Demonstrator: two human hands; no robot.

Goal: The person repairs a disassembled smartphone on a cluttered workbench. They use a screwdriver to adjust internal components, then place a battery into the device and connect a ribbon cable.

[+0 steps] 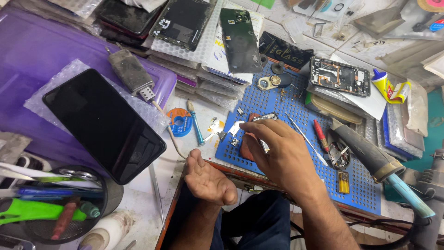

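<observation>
My left hand [208, 178] rests palm up at the bench's front edge, fingers loosely apart, holding nothing. My right hand [277, 150] reaches over the blue perforated work mat [365, 185], its fingertips pinching a small metal part [264, 117] above a reddish-brown pad [247, 148]. Small silver bits [226, 131] lie just left of the fingers. Metal tweezers [305, 139] and a red-handled screwdriver [320, 134] lie to the right of that hand.
A black phone [104, 122] lies on bubble wrap over a purple case at left. Stacked phone backs [238, 39], an opened phone [340, 76], a glue tube [386, 88], a blue solder-wick spool [179, 121] and a hot-air handle [370, 155] surround the mat. A pen cup [55, 208] stands front left.
</observation>
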